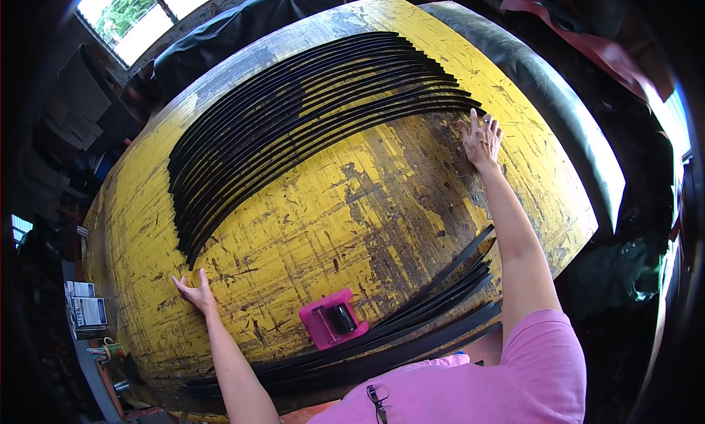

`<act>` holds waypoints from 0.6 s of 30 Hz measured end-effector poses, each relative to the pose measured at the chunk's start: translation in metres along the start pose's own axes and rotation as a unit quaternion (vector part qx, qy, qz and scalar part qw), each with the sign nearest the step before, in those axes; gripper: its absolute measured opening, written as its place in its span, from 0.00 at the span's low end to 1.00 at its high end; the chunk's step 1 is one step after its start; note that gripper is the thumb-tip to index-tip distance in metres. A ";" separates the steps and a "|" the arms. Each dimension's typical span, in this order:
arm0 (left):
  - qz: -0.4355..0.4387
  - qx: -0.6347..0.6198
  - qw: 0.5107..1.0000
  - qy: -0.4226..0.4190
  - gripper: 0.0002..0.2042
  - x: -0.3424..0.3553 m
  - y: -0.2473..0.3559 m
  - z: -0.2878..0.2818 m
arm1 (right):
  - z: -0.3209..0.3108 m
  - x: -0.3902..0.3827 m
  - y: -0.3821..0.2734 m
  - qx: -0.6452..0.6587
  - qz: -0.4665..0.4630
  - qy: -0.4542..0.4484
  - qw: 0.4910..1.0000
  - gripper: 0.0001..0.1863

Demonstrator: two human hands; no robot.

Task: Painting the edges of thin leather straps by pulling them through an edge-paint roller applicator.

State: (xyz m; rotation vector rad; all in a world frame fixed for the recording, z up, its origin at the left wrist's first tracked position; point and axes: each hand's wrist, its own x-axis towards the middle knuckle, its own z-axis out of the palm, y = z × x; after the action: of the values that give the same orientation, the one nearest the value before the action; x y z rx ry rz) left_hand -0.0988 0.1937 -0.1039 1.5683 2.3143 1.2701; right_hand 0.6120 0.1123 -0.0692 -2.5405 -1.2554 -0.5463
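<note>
Many black strips (283, 101), long axes left to right, nearly parallel

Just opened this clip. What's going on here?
A person in a pink top leans over a worn yellow table, arms spread. The right hand is at the right end of the nearest strip in a row of black strips; the open left hand is by its left end. Nearer the person are loose black strips and a pink holder with something black in it.
</note>
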 end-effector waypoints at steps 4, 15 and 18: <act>-0.010 0.005 1.000 -0.007 0.43 0.000 0.000 0.000 | -0.002 -0.003 0.021 -0.024 0.050 0.015 0.998 0.34; 0.002 0.013 1.000 -0.002 0.44 0.003 -0.007 0.002 | -0.028 -0.034 0.009 0.208 -0.036 -0.036 0.977 0.34; 0.002 0.028 1.000 -0.001 0.45 0.004 -0.008 0.001 | -0.034 -0.053 -0.002 0.158 -0.060 -0.073 0.983 0.34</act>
State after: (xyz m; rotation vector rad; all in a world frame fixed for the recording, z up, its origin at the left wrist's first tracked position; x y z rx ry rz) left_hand -0.1066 0.1963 -0.1085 1.5901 2.3668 1.2129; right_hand 0.5730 0.0632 -0.0620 -2.2822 -1.4263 -0.1659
